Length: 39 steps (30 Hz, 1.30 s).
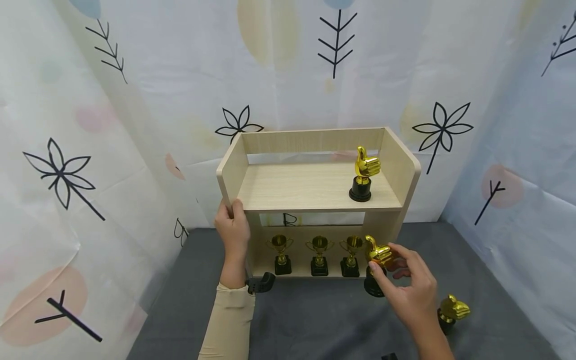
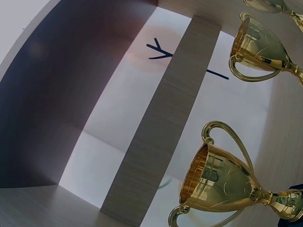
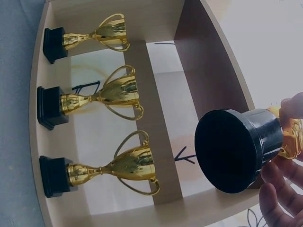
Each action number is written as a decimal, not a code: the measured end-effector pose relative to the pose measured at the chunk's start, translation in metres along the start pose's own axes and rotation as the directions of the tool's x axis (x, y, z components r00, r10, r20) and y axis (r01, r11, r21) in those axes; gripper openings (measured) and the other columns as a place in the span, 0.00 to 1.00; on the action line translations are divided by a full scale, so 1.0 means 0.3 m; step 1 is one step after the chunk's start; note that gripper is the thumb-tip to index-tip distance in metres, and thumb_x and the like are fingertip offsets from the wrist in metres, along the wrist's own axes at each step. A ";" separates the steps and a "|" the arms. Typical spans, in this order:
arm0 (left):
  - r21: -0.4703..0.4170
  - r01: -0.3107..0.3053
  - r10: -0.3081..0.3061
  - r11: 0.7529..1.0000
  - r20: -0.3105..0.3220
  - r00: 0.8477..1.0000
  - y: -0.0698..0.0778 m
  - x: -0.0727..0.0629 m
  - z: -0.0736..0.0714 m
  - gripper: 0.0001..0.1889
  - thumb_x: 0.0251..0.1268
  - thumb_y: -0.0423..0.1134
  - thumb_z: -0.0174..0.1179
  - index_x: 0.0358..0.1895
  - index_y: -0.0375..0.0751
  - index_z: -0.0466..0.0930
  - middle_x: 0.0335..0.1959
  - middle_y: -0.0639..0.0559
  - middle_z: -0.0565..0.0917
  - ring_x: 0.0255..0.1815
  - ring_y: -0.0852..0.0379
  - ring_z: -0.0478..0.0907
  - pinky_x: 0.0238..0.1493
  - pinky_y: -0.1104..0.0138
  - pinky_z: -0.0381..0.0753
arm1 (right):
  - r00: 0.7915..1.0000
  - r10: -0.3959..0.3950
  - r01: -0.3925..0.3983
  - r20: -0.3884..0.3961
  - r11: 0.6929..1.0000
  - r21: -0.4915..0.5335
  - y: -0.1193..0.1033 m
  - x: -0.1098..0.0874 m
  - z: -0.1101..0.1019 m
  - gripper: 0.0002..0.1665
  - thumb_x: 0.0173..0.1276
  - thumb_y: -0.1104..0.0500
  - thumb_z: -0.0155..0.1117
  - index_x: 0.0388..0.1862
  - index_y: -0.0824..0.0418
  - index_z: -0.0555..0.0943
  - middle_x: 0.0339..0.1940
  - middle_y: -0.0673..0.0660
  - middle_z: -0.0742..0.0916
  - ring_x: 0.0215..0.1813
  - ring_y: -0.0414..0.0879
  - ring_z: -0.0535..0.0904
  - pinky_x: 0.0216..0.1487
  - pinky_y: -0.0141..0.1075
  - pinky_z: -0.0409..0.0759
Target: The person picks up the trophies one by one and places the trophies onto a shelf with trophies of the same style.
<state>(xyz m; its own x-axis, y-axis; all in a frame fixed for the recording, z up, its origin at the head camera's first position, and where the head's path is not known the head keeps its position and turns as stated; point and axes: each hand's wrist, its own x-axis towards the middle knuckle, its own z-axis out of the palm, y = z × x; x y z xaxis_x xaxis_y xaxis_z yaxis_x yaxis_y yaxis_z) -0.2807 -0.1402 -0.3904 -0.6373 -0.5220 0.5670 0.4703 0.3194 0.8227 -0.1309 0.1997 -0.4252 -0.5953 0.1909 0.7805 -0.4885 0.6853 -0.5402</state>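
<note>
In the head view my right hand (image 1: pixel 411 285) pinches a gold thumbs-up trophy (image 1: pixel 380 255) by its gold upper part, in front of the lower shelf's right end. The right wrist view shows the trophy's round black base (image 3: pixel 227 151) tilted toward the camera. My left hand (image 1: pixel 233 227) grips the left side panel of a pale wooden shelf unit (image 1: pixel 297 185). Three gold cup trophies, among them a left cup (image 1: pixel 281 255), a middle cup (image 1: pixel 319 256) and a right cup (image 1: pixel 351 256), stand on the lower shelf. Another thumbs-up trophy (image 1: pixel 362 175) stands upright on the upper shelf's right side.
One more thumbs-up trophy (image 1: pixel 451 312) is on the grey tabletop (image 1: pixel 315 320), right of my right forearm. A small black object (image 1: pixel 389 356) shows at the bottom edge. Patterned white cloth (image 1: pixel 180 75) hangs behind and on both sides.
</note>
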 end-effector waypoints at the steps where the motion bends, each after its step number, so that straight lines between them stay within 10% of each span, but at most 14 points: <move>1: -0.003 -0.001 0.001 1.000 -0.001 1.000 0.000 -0.001 -0.001 0.14 0.78 0.38 0.54 0.44 0.32 0.86 0.26 0.39 0.82 0.22 0.57 0.66 0.26 0.63 0.65 | 1.000 -0.009 0.009 -0.007 1.000 0.008 -0.002 0.002 0.002 0.38 0.48 0.70 0.86 0.62 0.66 0.85 0.44 0.60 0.88 0.35 0.34 0.81 0.36 0.20 0.77; 18: -0.020 0.008 -0.008 1.000 -0.009 1.000 -0.002 -0.007 -0.003 0.13 0.79 0.38 0.55 0.44 0.33 0.87 0.26 0.37 0.82 0.22 0.58 0.66 0.26 0.64 0.64 | 0.991 -0.097 0.103 -0.092 0.992 0.068 -0.004 0.038 0.021 0.34 0.63 0.54 0.83 0.64 0.67 0.84 0.45 0.63 0.87 0.38 0.30 0.79 0.37 0.21 0.77; 25: -0.020 0.004 -0.005 1.000 -0.025 1.000 0.000 -0.010 0.004 0.13 0.79 0.34 0.54 0.47 0.29 0.86 0.24 0.39 0.78 0.20 0.63 0.61 0.25 0.65 0.60 | 0.993 -0.089 0.094 -0.081 0.994 0.060 -0.015 0.053 0.022 0.36 0.57 0.63 0.85 0.65 0.67 0.84 0.45 0.64 0.87 0.37 0.32 0.80 0.38 0.20 0.77; 34: -0.048 -0.001 0.000 0.999 -0.024 1.000 0.131 -0.033 -0.012 0.12 0.76 0.29 0.52 0.43 0.23 0.84 0.21 0.43 0.74 0.20 0.64 0.59 0.25 0.66 0.59 | 0.987 -0.134 0.140 -0.093 0.988 0.068 -0.015 0.071 0.033 0.33 0.66 0.52 0.80 0.65 0.68 0.83 0.46 0.64 0.87 0.36 0.33 0.81 0.37 0.21 0.77; 39: -0.033 -0.001 0.001 0.999 -0.027 1.000 0.076 -0.020 -0.002 0.13 0.77 0.30 0.52 0.45 0.23 0.84 0.23 0.38 0.76 0.20 0.65 0.60 0.26 0.65 0.60 | 0.987 -0.143 0.148 -0.078 0.987 0.065 -0.021 0.085 0.039 0.33 0.66 0.54 0.81 0.66 0.67 0.83 0.48 0.63 0.87 0.35 0.37 0.81 0.38 0.22 0.77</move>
<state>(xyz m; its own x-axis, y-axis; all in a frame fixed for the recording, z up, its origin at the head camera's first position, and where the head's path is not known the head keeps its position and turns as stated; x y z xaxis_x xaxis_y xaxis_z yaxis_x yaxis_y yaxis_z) -0.2657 -0.1301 -0.3751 -0.6206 -0.5426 0.5661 0.4909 0.2942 0.8201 -0.1505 0.1921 -0.4054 -0.4674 0.1451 0.8721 -0.6121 0.6586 -0.4377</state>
